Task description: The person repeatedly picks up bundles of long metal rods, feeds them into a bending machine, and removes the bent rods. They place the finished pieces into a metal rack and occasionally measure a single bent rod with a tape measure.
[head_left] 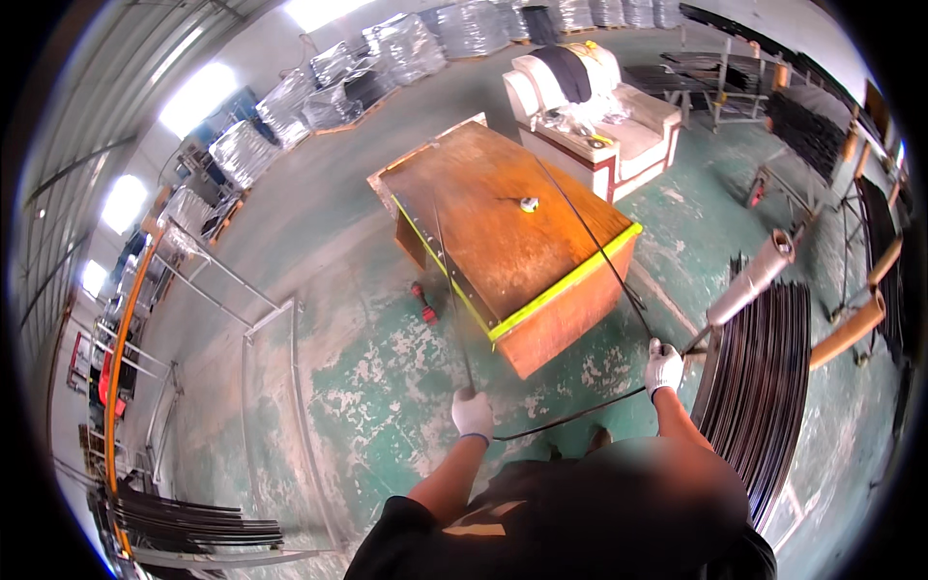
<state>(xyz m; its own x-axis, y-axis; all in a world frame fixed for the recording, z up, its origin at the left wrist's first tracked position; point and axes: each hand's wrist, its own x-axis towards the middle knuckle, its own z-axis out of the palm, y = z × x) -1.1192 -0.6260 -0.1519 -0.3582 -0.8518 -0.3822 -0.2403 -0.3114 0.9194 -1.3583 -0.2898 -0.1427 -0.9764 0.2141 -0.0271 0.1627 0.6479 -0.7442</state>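
Both my gloved hands are closed on a thin dark rectangular frame [580,418], held in front of my body. My left hand [473,414] grips its near left corner, and my right hand [664,365] grips near its right corner. The frame's long side bars reach forward over a brown wooden table [522,261]; whether they touch the top is unclear. Yellow-green strips run along the table's left and near edges. On the tabletop, between the bars, lies a small round object like a tape measure [529,204].
A red and black power tool [422,303] lies on the floor left of the table. At my right stand stacked dark frames [759,387] and a film-wrapped roll [751,278]. A cream armchair [619,135] stands beyond the table; a metal rack [271,319] is at left.
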